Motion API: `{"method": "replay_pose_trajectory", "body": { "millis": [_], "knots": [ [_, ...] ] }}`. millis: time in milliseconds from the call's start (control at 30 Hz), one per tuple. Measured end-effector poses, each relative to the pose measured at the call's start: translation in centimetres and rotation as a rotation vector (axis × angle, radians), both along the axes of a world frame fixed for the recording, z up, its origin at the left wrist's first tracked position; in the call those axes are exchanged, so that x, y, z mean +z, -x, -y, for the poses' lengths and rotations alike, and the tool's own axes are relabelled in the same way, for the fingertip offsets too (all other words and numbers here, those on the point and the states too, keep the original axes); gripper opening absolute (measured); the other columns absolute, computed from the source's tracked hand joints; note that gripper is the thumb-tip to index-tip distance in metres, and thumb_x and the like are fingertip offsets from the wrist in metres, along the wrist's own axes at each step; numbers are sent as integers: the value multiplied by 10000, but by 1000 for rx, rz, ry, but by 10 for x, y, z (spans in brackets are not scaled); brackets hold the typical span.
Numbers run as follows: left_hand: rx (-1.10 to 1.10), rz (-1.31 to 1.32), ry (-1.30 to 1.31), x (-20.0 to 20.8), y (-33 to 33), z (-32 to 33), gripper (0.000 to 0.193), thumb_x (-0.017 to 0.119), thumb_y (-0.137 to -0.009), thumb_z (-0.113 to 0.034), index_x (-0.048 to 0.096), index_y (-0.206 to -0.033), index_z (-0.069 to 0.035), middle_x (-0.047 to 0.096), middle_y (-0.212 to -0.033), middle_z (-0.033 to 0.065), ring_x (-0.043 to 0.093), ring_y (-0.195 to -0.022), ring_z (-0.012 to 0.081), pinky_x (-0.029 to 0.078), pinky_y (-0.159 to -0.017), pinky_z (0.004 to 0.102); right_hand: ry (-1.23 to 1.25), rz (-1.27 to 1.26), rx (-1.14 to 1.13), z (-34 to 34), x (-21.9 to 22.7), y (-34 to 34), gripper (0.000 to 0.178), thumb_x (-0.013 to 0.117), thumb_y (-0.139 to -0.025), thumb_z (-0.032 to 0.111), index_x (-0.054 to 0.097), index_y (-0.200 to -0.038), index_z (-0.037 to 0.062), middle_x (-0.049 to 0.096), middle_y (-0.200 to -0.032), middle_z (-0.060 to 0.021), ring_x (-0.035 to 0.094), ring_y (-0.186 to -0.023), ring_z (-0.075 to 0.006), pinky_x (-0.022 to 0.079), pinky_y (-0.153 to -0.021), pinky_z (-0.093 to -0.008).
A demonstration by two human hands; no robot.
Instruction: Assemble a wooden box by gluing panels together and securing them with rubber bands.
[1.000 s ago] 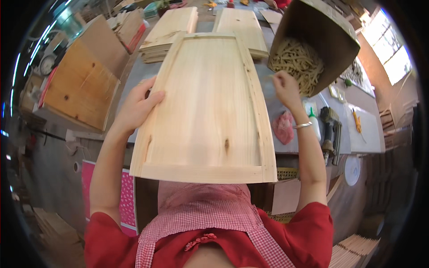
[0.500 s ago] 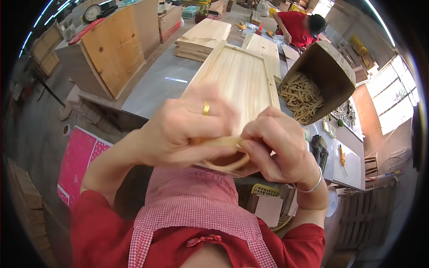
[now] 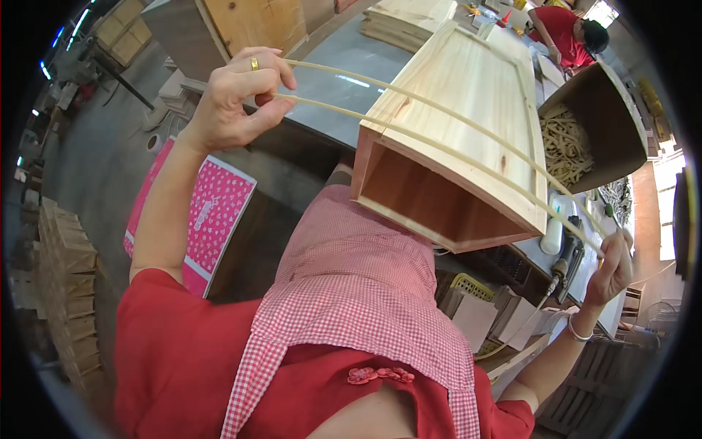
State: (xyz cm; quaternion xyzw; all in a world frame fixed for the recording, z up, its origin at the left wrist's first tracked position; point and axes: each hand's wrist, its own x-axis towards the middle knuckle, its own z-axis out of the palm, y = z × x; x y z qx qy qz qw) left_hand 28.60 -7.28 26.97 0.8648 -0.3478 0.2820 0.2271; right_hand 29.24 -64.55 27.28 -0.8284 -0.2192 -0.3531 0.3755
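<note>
A pale, wide rubber band point(image 3: 322, 106) is stretched in two long strands between my hands. My left hand point(image 3: 238, 102), with a gold ring, is raised at the upper left and pinches one end. Out at the far right, my right hand point(image 3: 610, 271) is closed on the other end. Beneath the strands lies a pale wooden box point(image 3: 468, 73) on the table, its hollow end facing me. The strands cross in front of and above its near edge. Its far parts are partly hidden.
Right of the box, a tilted cardboard carton point(image 3: 610, 128) holds many rubber bands point(image 3: 563, 146). A black corded tool point(image 3: 567, 256) and a white bottle point(image 3: 552, 234) are near it. Stacked wooden panels point(image 3: 409, 25) lie behind; a co-worker in red point(image 3: 559, 29) bends over the far end.
My hands were close together with the band bunched between them. They have moved far apart, left and right, pulling it long. The view has shifted, showing the box's hollow end.
</note>
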Motion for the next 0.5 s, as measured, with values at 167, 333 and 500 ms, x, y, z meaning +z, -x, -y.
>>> {"method": "replay_pose_trajectory", "body": {
  "millis": [167,333,500],
  "knots": [
    [-67,-136,-95,-95,4,12,199,733,-742,-62,538,-704,-62,592,-923,84,638,-1099,290,474,-950,453,334,-126,70,-27,-69,17,123,535,-814,-62,534,-695,-31,574,-690,-70,587,-702,-186,408,-1042,-457],
    [50,-62,-381,-187,20,31,214,712,-749,-120,645,-950,-97,627,-1107,61,493,-1324,278,386,-1110,482,550,-190,133,-42,-122,5,143,664,-787,-2,567,-684,18,593,-736,-136,561,-739,-317,432,-786,-393],
    [35,-99,-494,-210,4,28,318,717,-744,-141,662,-1056,-121,614,-1217,61,461,-1348,278,341,-1132,519,545,-191,182,-25,-145,-23,67,743,-747,70,743,-800,29,700,-776,-155,671,-759,-325,504,-761,-423]
  ]
}}
